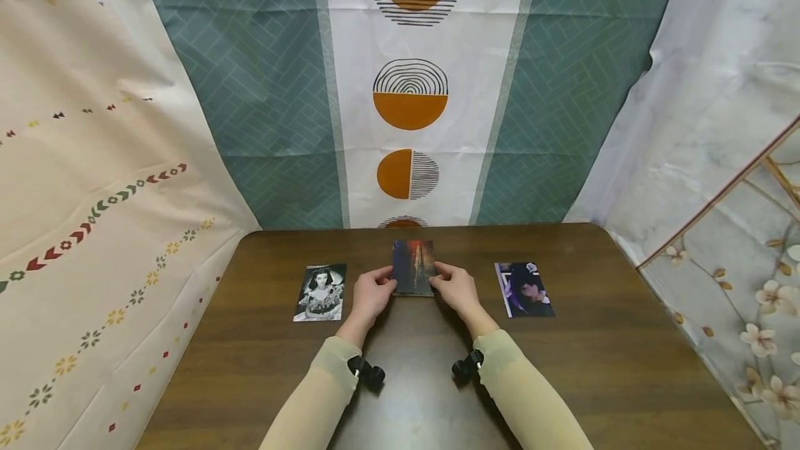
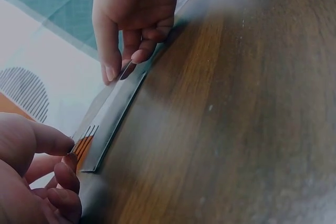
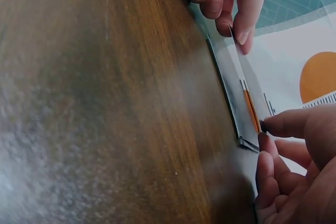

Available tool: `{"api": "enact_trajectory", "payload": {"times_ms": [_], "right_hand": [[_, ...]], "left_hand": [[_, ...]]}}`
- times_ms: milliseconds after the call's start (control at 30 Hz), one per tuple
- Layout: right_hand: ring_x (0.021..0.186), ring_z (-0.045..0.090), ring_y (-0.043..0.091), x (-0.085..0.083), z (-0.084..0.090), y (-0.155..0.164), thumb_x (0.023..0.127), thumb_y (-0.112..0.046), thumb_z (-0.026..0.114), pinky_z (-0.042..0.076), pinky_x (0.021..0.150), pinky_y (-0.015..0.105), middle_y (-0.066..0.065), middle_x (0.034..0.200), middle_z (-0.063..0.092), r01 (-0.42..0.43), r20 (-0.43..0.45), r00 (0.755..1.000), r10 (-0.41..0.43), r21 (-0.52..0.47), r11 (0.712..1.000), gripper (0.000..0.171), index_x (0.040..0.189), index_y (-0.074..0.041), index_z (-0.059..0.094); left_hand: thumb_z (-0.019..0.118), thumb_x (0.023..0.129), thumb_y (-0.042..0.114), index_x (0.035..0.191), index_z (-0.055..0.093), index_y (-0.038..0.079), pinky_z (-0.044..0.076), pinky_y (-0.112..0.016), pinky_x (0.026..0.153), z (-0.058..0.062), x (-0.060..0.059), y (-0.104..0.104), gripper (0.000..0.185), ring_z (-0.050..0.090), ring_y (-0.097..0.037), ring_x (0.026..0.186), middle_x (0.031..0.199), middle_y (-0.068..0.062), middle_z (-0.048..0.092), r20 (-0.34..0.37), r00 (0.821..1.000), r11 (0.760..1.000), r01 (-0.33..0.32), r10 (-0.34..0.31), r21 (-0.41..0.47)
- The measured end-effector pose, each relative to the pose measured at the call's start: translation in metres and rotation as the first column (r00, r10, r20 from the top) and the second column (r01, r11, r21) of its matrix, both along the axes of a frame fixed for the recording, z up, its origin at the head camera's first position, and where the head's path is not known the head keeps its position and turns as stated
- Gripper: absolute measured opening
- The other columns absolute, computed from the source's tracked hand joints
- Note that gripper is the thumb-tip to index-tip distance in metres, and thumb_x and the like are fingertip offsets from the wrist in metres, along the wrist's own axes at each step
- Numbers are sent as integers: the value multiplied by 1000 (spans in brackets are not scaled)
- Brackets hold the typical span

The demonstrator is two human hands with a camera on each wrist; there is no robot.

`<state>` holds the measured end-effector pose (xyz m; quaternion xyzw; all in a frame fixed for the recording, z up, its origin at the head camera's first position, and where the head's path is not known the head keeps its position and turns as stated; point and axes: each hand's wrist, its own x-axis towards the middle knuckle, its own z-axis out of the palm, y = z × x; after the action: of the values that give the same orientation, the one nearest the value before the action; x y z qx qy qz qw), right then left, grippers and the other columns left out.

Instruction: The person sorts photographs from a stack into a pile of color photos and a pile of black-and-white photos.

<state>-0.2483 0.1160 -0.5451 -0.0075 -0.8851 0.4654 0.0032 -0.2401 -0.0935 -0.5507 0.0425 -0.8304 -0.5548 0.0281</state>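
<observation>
Both hands pinch a photo print (image 1: pixel 412 267) with a dark blue and red-orange picture, one at each side. My left hand (image 1: pixel 372 293) grips its left edge between thumb and fingers, and my right hand (image 1: pixel 459 287) grips its right edge. Seen nearly edge-on in the left wrist view, the photo print (image 2: pixel 100 100) is a thin, glossy sheet. Close beneath it a flat, shiny piece with a dark edge (image 2: pixel 114 135) lies on the table. In the right wrist view this flat piece (image 3: pixel 227 90) also shows under the print.
On the wooden table (image 1: pixel 250 367), a black-and-white portrait photo (image 1: pixel 321 293) lies left of the hands. A purple-toned photo (image 1: pixel 523 289) lies to the right, slightly turned. A patterned cloth (image 1: pixel 269 89) hangs behind the table's back edge, with more cloths at both sides.
</observation>
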Motion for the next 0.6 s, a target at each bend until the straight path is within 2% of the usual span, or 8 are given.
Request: {"api": "enact_trajectory", "payload": {"times_ms": [233, 467, 600], "right_hand": [[101, 69, 30, 3, -1, -2, 100, -18, 73, 53, 90, 51, 7, 104, 76, -4, 7, 1000, 4, -17, 1000, 47, 146, -10, 68], [106, 69, 31, 4, 2, 1, 100, -20, 73, 53, 94, 52, 8, 110, 76, -18, 4, 1000, 18, -36, 999, 48, 147, -11, 67], [98, 67, 26, 7, 4, 5, 100, -21, 73, 53, 86, 47, 6, 109, 75, -25, 12, 1000, 26, -45, 999, 49, 149, -13, 66]], "left_hand": [[74, 98, 11, 135, 74, 5, 49, -36, 76, -2, 3, -4, 38, 60, -22, 90, 99, -7, 70, 11, 1000, 1000, 8, -8, 17], [74, 99, 11, 136, 74, 5, 50, -36, 80, -1, 7, -4, 38, 61, -22, 94, 102, -7, 71, 12, 1000, 998, 1, -1, 64], [75, 98, 10, 135, 74, 2, 50, -35, 79, 3, 10, 0, 38, 61, -21, 90, 97, -7, 70, -8, 1000, 995, 5, -4, 103]]}}
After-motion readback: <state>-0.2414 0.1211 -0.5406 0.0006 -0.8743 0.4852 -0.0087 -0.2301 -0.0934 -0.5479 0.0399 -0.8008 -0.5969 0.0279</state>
